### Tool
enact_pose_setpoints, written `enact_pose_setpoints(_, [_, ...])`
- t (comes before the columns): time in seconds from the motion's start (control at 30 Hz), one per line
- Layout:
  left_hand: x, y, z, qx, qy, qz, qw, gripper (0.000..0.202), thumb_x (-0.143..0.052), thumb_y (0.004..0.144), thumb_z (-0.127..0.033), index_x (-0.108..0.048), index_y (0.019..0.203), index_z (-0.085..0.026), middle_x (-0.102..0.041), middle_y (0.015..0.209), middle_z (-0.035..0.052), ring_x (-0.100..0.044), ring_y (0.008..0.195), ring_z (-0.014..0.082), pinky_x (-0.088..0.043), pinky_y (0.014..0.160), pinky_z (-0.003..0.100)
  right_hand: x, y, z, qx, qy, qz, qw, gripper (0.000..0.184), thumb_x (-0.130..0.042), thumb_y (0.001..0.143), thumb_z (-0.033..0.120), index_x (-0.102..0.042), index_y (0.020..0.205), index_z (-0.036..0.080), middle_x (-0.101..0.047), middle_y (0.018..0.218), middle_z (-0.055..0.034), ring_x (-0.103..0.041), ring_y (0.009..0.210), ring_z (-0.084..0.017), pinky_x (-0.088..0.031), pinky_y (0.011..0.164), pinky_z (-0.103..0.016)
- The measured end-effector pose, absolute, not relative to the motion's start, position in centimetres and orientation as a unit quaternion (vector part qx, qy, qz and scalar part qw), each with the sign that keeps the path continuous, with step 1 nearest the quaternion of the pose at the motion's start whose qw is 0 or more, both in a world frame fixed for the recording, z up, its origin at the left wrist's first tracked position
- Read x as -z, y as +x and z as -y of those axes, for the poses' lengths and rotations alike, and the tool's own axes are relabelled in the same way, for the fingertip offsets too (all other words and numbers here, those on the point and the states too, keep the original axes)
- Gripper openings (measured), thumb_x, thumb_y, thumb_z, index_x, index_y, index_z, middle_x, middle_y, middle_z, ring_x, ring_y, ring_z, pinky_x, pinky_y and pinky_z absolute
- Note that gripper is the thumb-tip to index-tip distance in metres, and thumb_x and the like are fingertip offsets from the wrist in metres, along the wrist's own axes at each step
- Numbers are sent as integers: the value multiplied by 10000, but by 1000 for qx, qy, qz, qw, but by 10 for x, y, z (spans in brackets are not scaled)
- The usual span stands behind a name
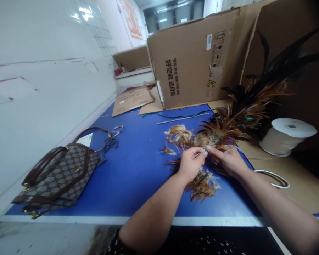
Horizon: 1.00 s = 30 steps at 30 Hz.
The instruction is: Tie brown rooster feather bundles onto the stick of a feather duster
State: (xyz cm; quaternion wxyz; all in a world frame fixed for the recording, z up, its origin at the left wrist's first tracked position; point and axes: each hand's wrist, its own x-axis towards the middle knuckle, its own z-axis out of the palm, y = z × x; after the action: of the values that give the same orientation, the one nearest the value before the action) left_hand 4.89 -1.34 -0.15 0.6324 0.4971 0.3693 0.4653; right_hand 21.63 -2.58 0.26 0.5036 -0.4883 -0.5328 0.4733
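Observation:
My left hand and my right hand meet over a blue table, fingers pinched together on the quill ends of a bunch of brown and orange feathers. That bunch fans out up and to the right into long dark feathers. A small loose heap of brown feathers lies under my wrists. Another tuft of pale brown feathers lies just beyond my left hand.
A patterned brown handbag lies at the table's left near edge. A white spool of cord sits at the right on cardboard. A big cardboard box stands at the back, a thin stick before it. A white wall runs along the left.

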Motion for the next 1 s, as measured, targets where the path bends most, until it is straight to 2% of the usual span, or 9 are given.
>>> enact_pose_setpoints(0.1, [3, 50, 13, -477, 499, -368, 623, 350, -781, 806, -456, -724, 914, -128, -502, 543, -52, -382, 484, 62, -298, 490, 213, -4, 216, 26, -464, -494, 546, 493, 571, -725, 836, 691, -568, 621, 185, -523, 525, -7, -432, 505, -123, -367, 499, -286])
enact_pose_setpoints(0.23, [7, 49, 9, -493, 512, -368, 600, 373, -750, 839, -440, -768, 1032, -122, -601, 650, -7, -421, 520, 67, -326, 496, 212, -6, 216, 26, -475, -473, 550, 498, 510, -691, 888, 655, -632, 722, 176, -540, 556, -13, -468, 524, -136, -410, 515, -289])
enact_pose_setpoints(0.4, [11, 45, -1, -535, 494, -401, 556, 375, -779, 809, -432, -790, 1028, -128, -643, 670, 12, -467, 536, 83, -391, 514, 217, -9, 214, 28, -461, -453, 479, 594, 357, -720, 909, 552, -700, 902, 195, -531, 622, 18, -482, 520, -125, -430, 510, -279])
enact_pose_setpoints(0.5, [10, 42, -4, -558, 496, -414, 520, 341, -788, 805, -402, -797, 1027, -144, -671, 693, 29, -552, 592, 121, -456, 554, 235, -17, 212, 32, -419, -457, 449, 644, 333, -714, 920, 519, -739, 1051, 213, -565, 722, 8, -450, 511, -109, -426, 485, -279])
enact_pose_setpoints(0.57, [8, 40, -5, -577, 509, -414, 485, 289, -773, 824, -372, -798, 1015, -156, -702, 746, 50, -622, 679, 157, -507, 607, 255, -23, 212, 38, -397, -464, 458, 647, 330, -695, 935, 511, -757, 1066, 214, -579, 750, -4, -450, 514, -109, -413, 476, -281])
enact_pose_setpoints(0.7, [3, 36, -6, -632, 523, -408, 402, 206, -755, 846, -314, -798, 995, -179, -758, 956, 90, -701, 917, 206, -562, 858, 320, -33, 213, 56, -360, -504, 497, 608, 336, -685, 938, 524, -782, 1040, 219, -598, 736, -19, -486, 530, -128, -411, 482, -294])
enact_pose_setpoints(0.77, [0, 34, -7, -645, 519, -414, 378, 198, -750, 854, -302, -794, 1003, -180, -761, 999, 95, -702, 950, 206, -544, 935, 338, -34, 215, 64, -352, -530, 513, 576, 365, -664, 944, 555, -780, 1050, 225, -610, 733, -24, -495, 530, -137, -415, 481, -302])
enact_pose_setpoints(0.87, [-1, 32, -9, -653, 492, -424, 389, 241, -765, 843, -328, -779, 1025, -170, -757, 957, 94, -696, 914, 205, -553, 882, 331, -34, 220, 73, -360, -558, 529, 529, 437, -610, 956, 615, -772, 1030, 217, -628, 701, -35, -526, 537, -156, -451, 502, -314])
enact_pose_setpoints(1.0, [-3, 33, -9, -660, 440, -406, 453, 348, -797, 811, -396, -750, 1063, -160, -721, 818, 55, -654, 738, 157, -522, 674, 259, -42, 225, 83, -418, -574, 591, 383, 551, -629, 896, 703, -736, 731, 188, -576, 531, -34, -505, 444, -154, -429, 451, -310])
